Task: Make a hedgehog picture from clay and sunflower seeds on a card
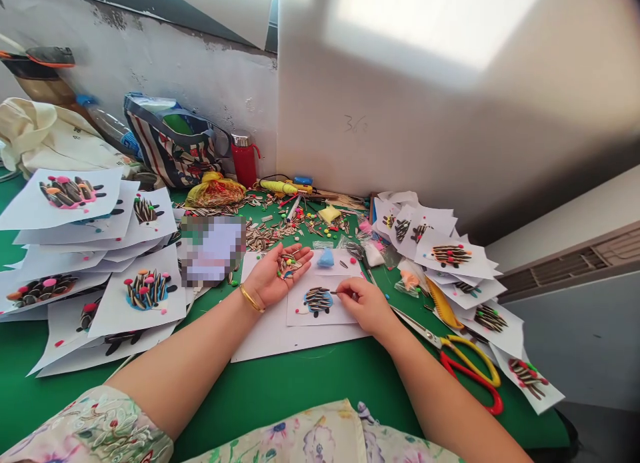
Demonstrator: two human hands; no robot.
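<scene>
My left hand point(277, 271) lies palm up over the white paper, fingers loosely spread, cupping several striped sunflower seeds point(287, 264). My right hand point(364, 303) pinches one seed and holds its tip at the right edge of a hedgehog shape point(319, 299), blue clay covered in seeds, on a small white card point(320, 316). A lump of blue clay point(325, 257) sits just behind the card.
Stacks of finished seed-hedgehog cards lie at the left point(150, 291) and right point(451, 255). Yellow and red scissors point(463, 360) rest right of my right wrist. Loose seeds point(265, 233), small beads, a red bottle point(244, 158) and a striped bag point(170, 143) crowd the back of the green table point(300, 390).
</scene>
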